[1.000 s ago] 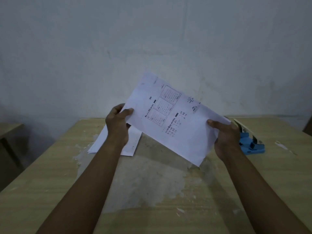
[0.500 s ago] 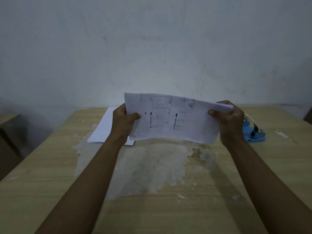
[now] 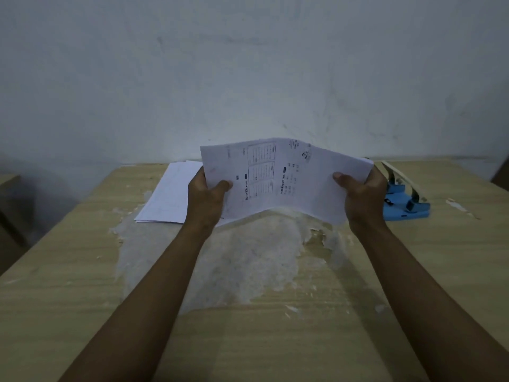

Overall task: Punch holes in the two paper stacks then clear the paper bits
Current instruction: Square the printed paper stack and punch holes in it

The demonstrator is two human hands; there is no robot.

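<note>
I hold a printed paper stack [image 3: 278,177] above the middle of the wooden table [image 3: 82,271]. My left hand [image 3: 205,199] grips its left edge and my right hand [image 3: 363,197] grips its right edge. The stack bows upward in the middle between the two hands. A second white paper stack [image 3: 168,197] lies flat on the table behind my left hand. A blue hole punch [image 3: 402,205] with a pale lever sits on the table just right of my right hand.
A large pale worn patch [image 3: 248,260] with flaking bits covers the table's middle. Small white scraps [image 3: 457,205] lie near the right edge. A grey wall stands right behind the table. A low wooden surface [image 3: 8,180] shows at far left.
The stack was tilted with its left end raised; it has been levelled and lowered, and my hands have pushed inward so it now arches upward. The view has tipped down slightly.
</note>
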